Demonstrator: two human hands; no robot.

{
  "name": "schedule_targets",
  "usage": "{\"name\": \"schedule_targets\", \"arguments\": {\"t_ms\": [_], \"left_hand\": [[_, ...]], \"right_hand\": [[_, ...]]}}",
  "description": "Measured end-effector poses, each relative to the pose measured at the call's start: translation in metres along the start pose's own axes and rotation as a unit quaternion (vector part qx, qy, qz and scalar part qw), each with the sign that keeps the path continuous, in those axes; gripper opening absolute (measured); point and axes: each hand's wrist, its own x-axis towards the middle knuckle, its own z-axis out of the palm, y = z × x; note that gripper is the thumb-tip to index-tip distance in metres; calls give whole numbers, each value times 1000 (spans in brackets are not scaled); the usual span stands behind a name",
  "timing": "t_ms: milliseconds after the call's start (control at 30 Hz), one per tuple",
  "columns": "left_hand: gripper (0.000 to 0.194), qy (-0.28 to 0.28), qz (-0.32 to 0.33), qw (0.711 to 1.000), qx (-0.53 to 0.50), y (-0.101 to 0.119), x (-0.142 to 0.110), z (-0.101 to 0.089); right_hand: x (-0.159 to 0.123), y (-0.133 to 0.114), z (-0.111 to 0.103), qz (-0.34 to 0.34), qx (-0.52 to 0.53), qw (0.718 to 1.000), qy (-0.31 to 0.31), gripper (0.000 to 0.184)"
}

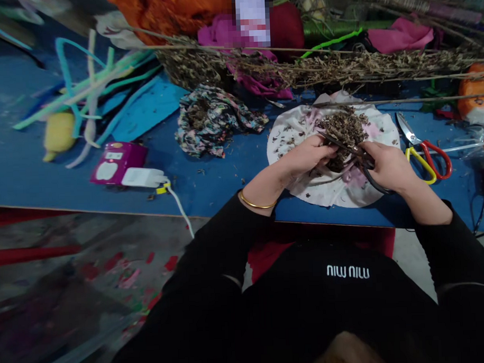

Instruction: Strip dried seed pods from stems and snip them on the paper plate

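Note:
My left hand (304,157) is closed around a dried plant stem over a white round cloth (291,129) on the blue table. My right hand (388,166) grips black-handled scissors (358,155), whose blades point left toward the stem. A heap of dried plant bits (343,126) lies on the cloth just beyond both hands. Small crumbs are scattered over the cloth.
Red-and-yellow-handled scissors (425,153) lie right of the cloth. Long dried branches (341,67) stretch across the back. A patterned cloth (214,119), a purple power strip with a white plug (120,167), teal strips (103,85) and a yellow object (59,133) lie to the left. The table edge (108,207) runs near me.

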Motion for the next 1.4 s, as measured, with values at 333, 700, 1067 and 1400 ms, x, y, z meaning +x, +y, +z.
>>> {"name": "schedule_targets", "arguments": {"t_ms": [333,700,1067,1400], "left_hand": [[31,-5,-12,1000,-9,-5,1,8],[29,-17,-15,999,-23,-1,2,5],[29,-31,-45,998,-32,-1,0,7],[22,42,19,999,-24,0,7,1]], "right_hand": [[0,-2,4,-7,-9,1000,24,58],[1,-3,5,2,-8,1000,14,54],[1,-2,3,-2,-15,1000,2,40],[2,5,0,-6,40,997,59,62]]}}
